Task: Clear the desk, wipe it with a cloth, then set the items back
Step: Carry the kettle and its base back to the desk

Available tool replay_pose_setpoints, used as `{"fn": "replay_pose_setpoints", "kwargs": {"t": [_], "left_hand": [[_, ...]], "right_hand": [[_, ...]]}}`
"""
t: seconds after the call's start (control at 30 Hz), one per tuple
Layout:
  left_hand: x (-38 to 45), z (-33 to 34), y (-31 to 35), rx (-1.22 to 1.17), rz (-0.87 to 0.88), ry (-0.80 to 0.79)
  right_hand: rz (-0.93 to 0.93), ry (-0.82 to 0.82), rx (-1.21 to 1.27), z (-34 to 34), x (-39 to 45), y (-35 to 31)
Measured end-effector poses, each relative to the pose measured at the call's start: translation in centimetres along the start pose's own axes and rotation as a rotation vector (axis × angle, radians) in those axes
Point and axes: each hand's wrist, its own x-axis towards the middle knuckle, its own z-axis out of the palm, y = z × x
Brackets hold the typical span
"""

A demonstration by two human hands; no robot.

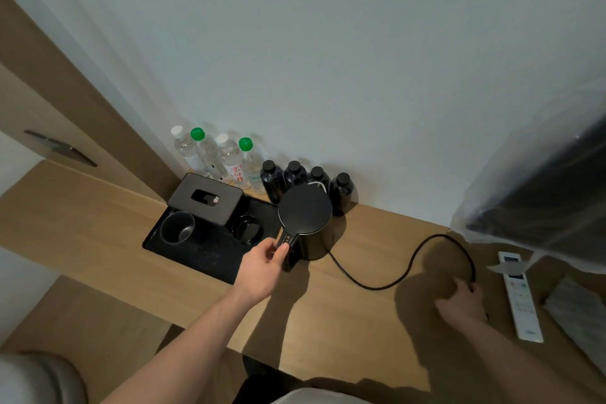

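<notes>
Left hand (pixel 266 258) grips the kettle (pixel 306 221) handle, right hand (pixel 461 300) pinches its cord (pixel 377 285) at 3 o'clock (lift both together, cord slack).

Both forearms are bare to the frame edge, left hand (pixel 262 264) and right hand (pixel 464 300) ungloved.

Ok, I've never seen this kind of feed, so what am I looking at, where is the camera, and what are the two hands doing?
There is no machine: one camera worn on a person's head looks down at a wooden desk. The left hand grips the handle of a black kettle. The right hand holds the kettle's black cord, which loops across the desk. Left of the kettle is a black tray with a tissue box and two dark cups. Water bottles and small dark bottles stand by the wall. A white remote lies at the right.
</notes>
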Motion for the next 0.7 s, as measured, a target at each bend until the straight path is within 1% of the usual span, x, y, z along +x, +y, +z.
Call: {"fn": "replay_pose_setpoints", "kwargs": {"t": [0.07,0.2,0.3,0.4,0.47,0.57,0.63,0.7], "left_hand": [[0.5,0.2,0.2,0.028,0.016,0.012],[1.1,-0.1,0.5,0.056,0.020,0.003],[1.0,-0.3,0.4,0.094,0.013,-0.018],[1.1,-0.2,0.3,0.110,0.022,-0.019],[1.1,-0.3,0.5,0.125,0.021,-0.019],[1.4,-0.5,0.7,0.166,0.031,0.007],[1.5,-0.9,0.8,0.202,0.049,0.023],[1.7,-1.7,0.7,0.211,0.068,0.048]], "right_hand": [[-0.001,-0.010,0.024,-0.2,0.2,0.3],[0.073,-0.062,0.160,-0.2,0.8,-0.5],[0.039,-0.108,0.234,1.3,-0.1,-2.6],[-0.018,-0.202,0.285,4.7,-0.8,-5.6],[-0.056,-0.291,0.345,8.2,0.5,-7.1],[-0.102,-0.413,0.446,8.2,-4.3,-12.3],[-0.094,-0.414,0.509,8.3,-5.3,-14.1],[-0.107,-0.331,0.471,8.4,-5.5,-14.2]]}}
